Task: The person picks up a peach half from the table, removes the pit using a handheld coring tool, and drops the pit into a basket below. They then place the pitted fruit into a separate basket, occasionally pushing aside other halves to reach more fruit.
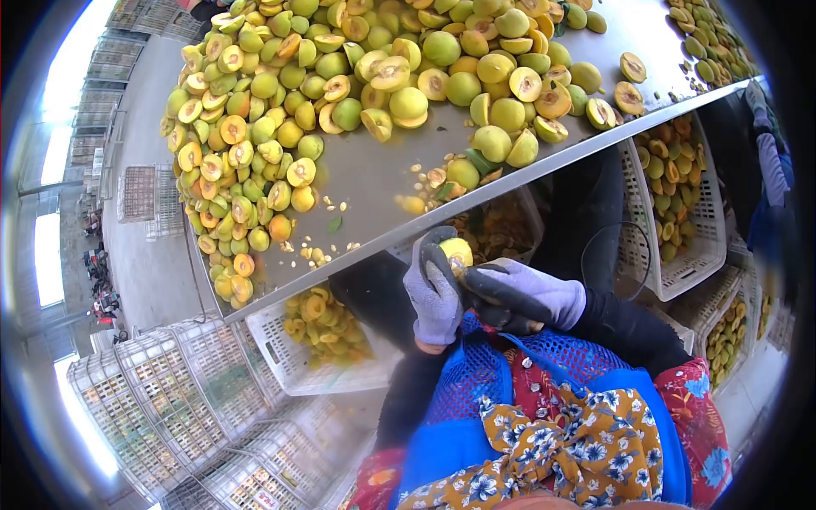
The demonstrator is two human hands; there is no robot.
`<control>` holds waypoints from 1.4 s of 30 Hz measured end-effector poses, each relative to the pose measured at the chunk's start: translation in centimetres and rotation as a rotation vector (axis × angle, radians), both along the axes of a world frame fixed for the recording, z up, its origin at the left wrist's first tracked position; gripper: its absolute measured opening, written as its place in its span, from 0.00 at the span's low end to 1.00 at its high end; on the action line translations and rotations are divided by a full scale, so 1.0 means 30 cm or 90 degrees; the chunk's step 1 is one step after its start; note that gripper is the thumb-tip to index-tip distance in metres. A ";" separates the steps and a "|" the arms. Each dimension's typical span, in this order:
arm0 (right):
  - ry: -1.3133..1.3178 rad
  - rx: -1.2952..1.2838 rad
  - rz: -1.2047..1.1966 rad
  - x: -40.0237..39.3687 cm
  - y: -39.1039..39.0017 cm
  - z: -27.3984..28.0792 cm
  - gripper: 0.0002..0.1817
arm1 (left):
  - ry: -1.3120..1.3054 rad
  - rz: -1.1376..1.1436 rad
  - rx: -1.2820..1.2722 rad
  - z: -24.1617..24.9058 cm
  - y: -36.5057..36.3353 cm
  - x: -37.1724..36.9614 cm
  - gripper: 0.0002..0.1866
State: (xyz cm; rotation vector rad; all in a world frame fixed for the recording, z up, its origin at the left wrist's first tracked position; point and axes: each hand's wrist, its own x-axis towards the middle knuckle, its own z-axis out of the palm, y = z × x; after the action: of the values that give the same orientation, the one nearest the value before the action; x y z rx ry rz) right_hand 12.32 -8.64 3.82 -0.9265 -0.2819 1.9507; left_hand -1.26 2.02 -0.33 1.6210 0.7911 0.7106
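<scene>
My left hand (433, 287), in a grey-lilac glove with dark fingers, is closed around a yellow-green apricot (457, 250) in front of my chest, just below the table edge. My right hand (520, 294), gloved alike, meets it from the right, its fingers curled against the fruit's lower side. A small brown end shows under the right palm; what the right fingers grip is hidden. Whole and halved apricots (391, 75) lie heaped on the metal table (374, 183), some halves with stones showing. Loose stones (316, 255) are scattered near its edge.
Below the table edge stand a white crate (285, 374) of apricot halves on the left, another container (531, 217) behind my hands, and a tilted crate (710, 229) of halves on the right. Stacked crates (170, 382) fill the lower left. A co-worker's sleeve (772, 170) shows far right.
</scene>
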 end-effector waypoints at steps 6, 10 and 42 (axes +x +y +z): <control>0.765 -0.156 -0.032 -0.023 -0.041 -0.151 0.22 | -0.024 -0.218 -0.070 0.003 0.041 -0.003 0.25; 0.796 -0.098 -0.034 -0.032 -0.042 -0.172 0.21 | -0.042 -0.170 -0.204 -0.034 0.028 0.011 0.26; 0.273 -0.151 -0.118 0.040 -0.064 -0.208 0.22 | 0.482 -0.073 0.781 0.067 0.610 0.205 0.24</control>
State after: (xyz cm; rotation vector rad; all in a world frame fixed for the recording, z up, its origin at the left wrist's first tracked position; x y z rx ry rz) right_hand 13.52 -10.55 -2.41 -0.6297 0.2783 1.9761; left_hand 4.88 20.33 1.68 3.1349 0.7945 0.4809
